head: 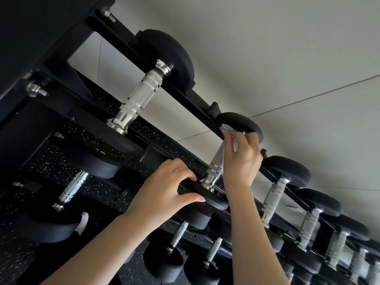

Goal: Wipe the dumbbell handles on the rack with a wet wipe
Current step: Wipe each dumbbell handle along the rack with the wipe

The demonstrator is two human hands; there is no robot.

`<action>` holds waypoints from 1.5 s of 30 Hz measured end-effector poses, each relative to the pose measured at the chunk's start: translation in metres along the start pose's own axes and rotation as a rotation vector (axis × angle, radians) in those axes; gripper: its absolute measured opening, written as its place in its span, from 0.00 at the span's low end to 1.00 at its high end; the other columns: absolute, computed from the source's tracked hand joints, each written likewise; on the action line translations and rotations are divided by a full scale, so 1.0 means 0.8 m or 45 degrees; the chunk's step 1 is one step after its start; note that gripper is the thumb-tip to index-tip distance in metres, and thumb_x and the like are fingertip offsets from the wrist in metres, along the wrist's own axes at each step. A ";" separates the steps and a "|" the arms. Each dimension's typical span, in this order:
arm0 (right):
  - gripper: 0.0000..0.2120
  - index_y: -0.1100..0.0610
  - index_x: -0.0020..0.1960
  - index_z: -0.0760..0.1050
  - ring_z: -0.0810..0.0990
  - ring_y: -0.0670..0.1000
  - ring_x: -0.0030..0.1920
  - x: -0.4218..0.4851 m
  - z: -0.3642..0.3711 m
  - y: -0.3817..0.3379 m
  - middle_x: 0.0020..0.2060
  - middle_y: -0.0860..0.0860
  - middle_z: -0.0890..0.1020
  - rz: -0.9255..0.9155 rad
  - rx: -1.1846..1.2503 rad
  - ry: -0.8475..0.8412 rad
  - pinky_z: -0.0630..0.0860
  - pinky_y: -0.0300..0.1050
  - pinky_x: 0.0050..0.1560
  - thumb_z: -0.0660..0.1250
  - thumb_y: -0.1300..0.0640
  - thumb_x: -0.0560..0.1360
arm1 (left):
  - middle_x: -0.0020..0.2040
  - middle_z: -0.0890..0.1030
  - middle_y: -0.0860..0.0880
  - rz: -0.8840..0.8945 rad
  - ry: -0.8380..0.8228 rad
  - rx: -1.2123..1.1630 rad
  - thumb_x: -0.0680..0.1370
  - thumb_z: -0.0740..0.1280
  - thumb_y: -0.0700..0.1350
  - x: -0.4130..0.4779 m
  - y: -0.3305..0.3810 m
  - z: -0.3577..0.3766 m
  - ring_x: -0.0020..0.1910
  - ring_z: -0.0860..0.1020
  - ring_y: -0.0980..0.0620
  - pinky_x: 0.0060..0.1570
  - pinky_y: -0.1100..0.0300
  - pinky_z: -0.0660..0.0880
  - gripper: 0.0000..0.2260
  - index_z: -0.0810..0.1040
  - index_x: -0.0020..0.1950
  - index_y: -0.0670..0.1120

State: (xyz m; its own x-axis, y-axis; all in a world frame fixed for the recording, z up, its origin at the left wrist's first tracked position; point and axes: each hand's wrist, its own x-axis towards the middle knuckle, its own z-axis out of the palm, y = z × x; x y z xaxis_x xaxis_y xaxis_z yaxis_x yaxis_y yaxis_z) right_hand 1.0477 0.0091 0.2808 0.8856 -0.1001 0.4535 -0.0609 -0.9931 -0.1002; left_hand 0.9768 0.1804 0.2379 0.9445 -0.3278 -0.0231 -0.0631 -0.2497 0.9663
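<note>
A black rack (pixel 197 99) holds a row of black dumbbells with knurled silver handles. My right hand (pixel 241 159) grips the upper part of one silver handle (pixel 214 169) through a white wet wipe (pixel 230 133), close to the far weight head (pixel 240 124). My left hand (pixel 164 188) holds the near black head (pixel 207 197) of the same dumbbell, fingers curled over its top and thumb along its front edge. The lower part of the handle shows bare between my hands.
A larger dumbbell (pixel 137 93) sits to the left on the same shelf. More dumbbells (pixel 273 200) run off to the lower right. A lower shelf carries further dumbbells (pixel 72 190) above speckled black flooring. A pale wall (pixel 287 48) lies behind the rack.
</note>
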 end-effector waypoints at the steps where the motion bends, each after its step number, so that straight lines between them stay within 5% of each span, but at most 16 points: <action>1: 0.05 0.60 0.42 0.81 0.70 0.49 0.26 -0.002 0.001 0.000 0.37 0.56 0.76 0.020 0.027 0.013 0.70 0.37 0.27 0.70 0.58 0.73 | 0.47 0.73 0.61 0.002 -0.001 0.003 0.66 0.63 0.67 0.000 0.000 -0.001 0.51 0.71 0.62 0.49 0.64 0.72 0.22 0.79 0.48 0.52; 6: 0.06 0.61 0.46 0.81 0.76 0.54 0.35 -0.007 0.002 0.006 0.39 0.56 0.76 0.061 0.135 0.034 0.76 0.46 0.34 0.69 0.59 0.74 | 0.46 0.73 0.61 0.012 -0.021 0.050 0.66 0.64 0.67 0.002 0.002 -0.001 0.50 0.72 0.60 0.48 0.64 0.72 0.20 0.79 0.48 0.54; 12: 0.03 0.64 0.46 0.79 0.74 0.46 0.38 -0.018 -0.009 0.008 0.42 0.57 0.79 0.272 0.262 0.006 0.67 0.23 0.37 0.67 0.64 0.74 | 0.47 0.73 0.60 0.000 -0.087 0.143 0.67 0.65 0.67 0.004 0.010 -0.008 0.51 0.71 0.60 0.49 0.64 0.72 0.20 0.78 0.48 0.53; 23: 0.02 0.61 0.45 0.79 0.74 0.37 0.40 -0.048 -0.107 0.026 0.39 0.49 0.78 0.505 0.502 -0.003 0.68 0.23 0.44 0.68 0.65 0.74 | 0.50 0.73 0.59 0.129 -0.319 0.497 0.69 0.63 0.64 0.016 0.073 -0.016 0.52 0.70 0.60 0.52 0.65 0.69 0.23 0.78 0.56 0.51; 33: 0.02 0.59 0.45 0.79 0.77 0.41 0.40 -0.117 -0.210 0.130 0.40 0.50 0.80 0.824 0.569 0.181 0.70 0.26 0.41 0.69 0.63 0.73 | 0.53 0.73 0.58 0.362 -0.479 0.637 0.75 0.66 0.58 0.014 0.157 0.088 0.55 0.70 0.59 0.58 0.61 0.70 0.16 0.78 0.59 0.51; 45: 0.03 0.61 0.46 0.80 0.75 0.40 0.40 -0.122 -0.166 0.288 0.41 0.51 0.81 0.618 0.669 0.041 0.69 0.25 0.44 0.68 0.65 0.73 | 0.58 0.71 0.59 0.176 -0.414 0.721 0.75 0.65 0.61 0.007 0.169 0.238 0.59 0.68 0.60 0.58 0.65 0.66 0.22 0.73 0.65 0.52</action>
State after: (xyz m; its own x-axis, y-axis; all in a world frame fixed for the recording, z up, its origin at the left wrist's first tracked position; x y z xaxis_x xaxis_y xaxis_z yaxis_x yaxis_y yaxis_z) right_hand 0.8857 -0.2177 0.3312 0.8000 -0.5334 0.2747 -0.2078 -0.6759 -0.7071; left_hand 0.9118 -0.0284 0.3194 0.7756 -0.6272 -0.0707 -0.4198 -0.5963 0.6842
